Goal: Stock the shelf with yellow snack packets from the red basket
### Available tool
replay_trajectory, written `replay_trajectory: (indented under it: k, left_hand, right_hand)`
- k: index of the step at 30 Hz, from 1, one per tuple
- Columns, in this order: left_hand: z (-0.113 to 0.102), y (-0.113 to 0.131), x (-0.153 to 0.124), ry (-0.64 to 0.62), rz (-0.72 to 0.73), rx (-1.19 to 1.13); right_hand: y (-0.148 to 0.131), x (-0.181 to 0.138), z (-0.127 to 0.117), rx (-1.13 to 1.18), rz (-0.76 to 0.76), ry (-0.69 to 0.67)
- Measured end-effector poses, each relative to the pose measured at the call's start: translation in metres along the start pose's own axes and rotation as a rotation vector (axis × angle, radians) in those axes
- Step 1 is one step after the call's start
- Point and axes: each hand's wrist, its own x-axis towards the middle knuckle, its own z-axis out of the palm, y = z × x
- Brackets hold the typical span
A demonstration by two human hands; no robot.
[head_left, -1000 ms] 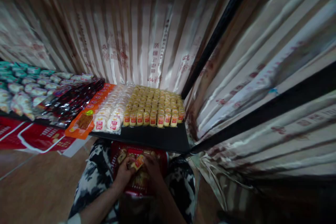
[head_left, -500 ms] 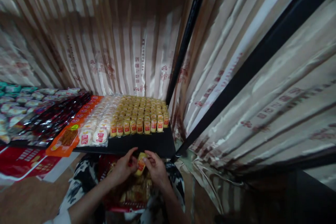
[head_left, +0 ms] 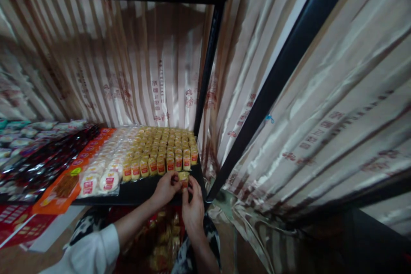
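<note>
Between my left hand and my right hand is a small yellow wrapped snack cake, held upright at the front of the black shelf. The fingers of both hands pinch its sides. Just behind it, rows of matching yellow packets stand packed side by side with red labels facing me. Below my hands, a red basket at my lap holds several more yellow packets, partly hidden by my arms.
Left of the rows lie clear packs of round white cakes, an orange snack pouch and dark shiny packets. A black post rises at the shelf's right corner. Pleated curtains hang behind. A red-and-white bag is at lower left.
Both hands have moved forward from above the basket to the shelf's front, carrying the yellow snack cake close to the front row. The view has shifted a little to the right.
</note>
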Motion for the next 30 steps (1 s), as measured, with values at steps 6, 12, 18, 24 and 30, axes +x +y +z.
replay_trajectory:
  k: [6,12,18,24,30]
  left_hand:
    - [0.024,0.007,0.041,0.117,0.089,0.149]
    - [0.04,0.028,0.06,0.117,0.19,0.357]
    - [0.053,0.034,0.074,0.059,0.116,0.583]
    - [0.062,0.029,0.084,0.045,0.129,0.633]
    - [0.066,0.025,0.082,0.054,0.158,0.598]
  right_hand:
    - [0.021,0.008,0.012,-0.114,-0.051,0.073]
    - [0.035,0.029,0.018,-0.121,-0.063,0.071]
    - [0.051,0.047,0.023,-0.117,-0.062,0.134]
    - [0.068,0.057,0.025,-0.102,-0.014,0.082]
    - [0.074,0.062,0.027,-0.058,-0.007,0.03]
